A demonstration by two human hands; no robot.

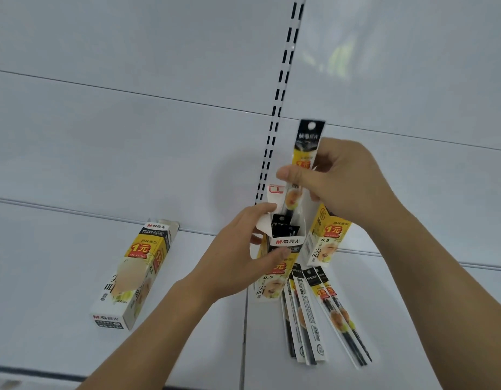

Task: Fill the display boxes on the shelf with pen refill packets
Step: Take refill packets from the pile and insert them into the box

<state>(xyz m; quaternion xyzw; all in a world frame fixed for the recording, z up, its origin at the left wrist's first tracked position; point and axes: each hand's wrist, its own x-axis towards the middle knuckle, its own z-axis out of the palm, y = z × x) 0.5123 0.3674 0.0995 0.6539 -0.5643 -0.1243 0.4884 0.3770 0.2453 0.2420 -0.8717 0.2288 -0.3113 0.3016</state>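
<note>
My left hand (245, 249) grips an upright yellow-and-white display box (274, 280) with its top flap open, near the shelf's middle. Black packet tops show inside its mouth. My right hand (336, 181) pinches a pen refill packet (307, 147) that stands vertical, its lower end dipping into the open box. A second box (326, 237) stands just right of it, partly behind my right hand. A third box (131, 274) lies flat on the shelf at the left. Several loose refill packets (311, 313) lie fanned on the shelf in front of the held box.
The white shelf board (60, 263) runs wall to wall, with a seam near the middle. Behind it is a white back panel with a slotted upright (280, 88). The shelf's dark front edge (32, 372) shows at the lower left.
</note>
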